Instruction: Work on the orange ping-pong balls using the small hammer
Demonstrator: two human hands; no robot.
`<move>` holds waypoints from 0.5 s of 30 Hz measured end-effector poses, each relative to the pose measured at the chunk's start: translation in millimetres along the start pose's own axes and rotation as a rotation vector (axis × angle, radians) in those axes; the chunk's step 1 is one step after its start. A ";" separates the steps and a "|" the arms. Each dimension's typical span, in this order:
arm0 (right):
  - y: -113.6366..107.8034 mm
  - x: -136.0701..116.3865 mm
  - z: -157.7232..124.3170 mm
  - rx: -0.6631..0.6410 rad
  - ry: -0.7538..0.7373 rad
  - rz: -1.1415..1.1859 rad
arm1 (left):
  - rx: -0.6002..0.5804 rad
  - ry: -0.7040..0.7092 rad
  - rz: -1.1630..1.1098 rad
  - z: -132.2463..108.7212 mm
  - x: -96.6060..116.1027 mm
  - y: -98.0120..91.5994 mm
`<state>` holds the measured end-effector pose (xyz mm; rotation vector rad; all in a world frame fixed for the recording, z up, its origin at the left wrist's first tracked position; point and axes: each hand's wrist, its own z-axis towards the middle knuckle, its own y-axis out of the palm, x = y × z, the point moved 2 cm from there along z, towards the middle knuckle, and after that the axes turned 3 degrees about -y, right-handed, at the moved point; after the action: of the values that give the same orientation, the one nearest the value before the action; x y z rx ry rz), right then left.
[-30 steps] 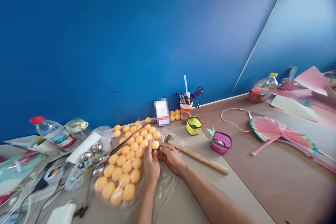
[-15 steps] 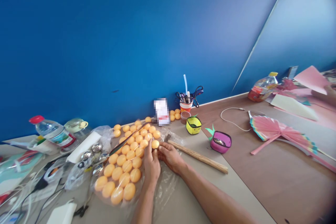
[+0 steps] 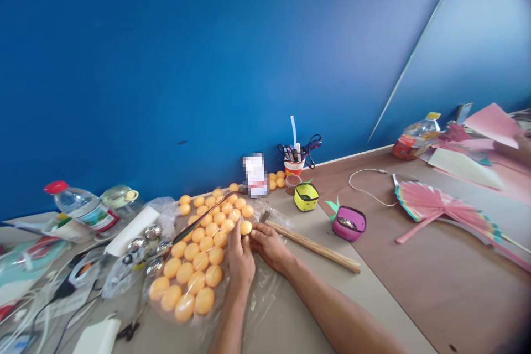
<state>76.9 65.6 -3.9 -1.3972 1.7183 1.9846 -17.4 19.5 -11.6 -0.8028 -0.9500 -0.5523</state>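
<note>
Between the fingers of both my hands sits one orange ping-pong ball (image 3: 245,227). My left hand (image 3: 241,259) closes on it from the left, and my right hand (image 3: 269,244) pinches it from the right. Left of my hands lies a clear plastic bag of orange ping-pong balls (image 3: 191,253) on the table, with a thin dark strip (image 3: 199,220) across it. A hammer with a wooden handle (image 3: 315,246) rests just right of my right hand. Its head is partly hidden behind my fingers.
Ahead are a cup of tools (image 3: 294,166), a yellow-green basket (image 3: 306,197) and a purple basket (image 3: 349,223). A pink paper fan (image 3: 443,207) lies right. Bottles (image 3: 89,211), steel balls (image 3: 153,231) and cables crowd the left. Another person's hand (image 3: 523,141) shows far right by pink paper.
Both hands stay almost in place around the ball. The whole view has shifted very slightly. At the far right, the other person's hand has moved a little.
</note>
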 end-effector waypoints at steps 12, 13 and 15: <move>-1.8 -2.2 1.0 -0.013 0.009 0.096 | 0.005 0.027 -0.019 -0.5 0.7 -1.2; -1.8 -2.0 1.5 -0.022 0.011 0.102 | 0.001 0.014 -0.029 0.3 -0.1 -1.4; -1.5 -1.9 2.5 -0.044 0.020 0.120 | -0.009 -0.002 -0.045 1.8 -1.0 -1.9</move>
<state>77.6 69.1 -3.8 -1.3620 1.8181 2.0889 -20.2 19.9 -11.2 -0.7913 -0.9702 -0.5953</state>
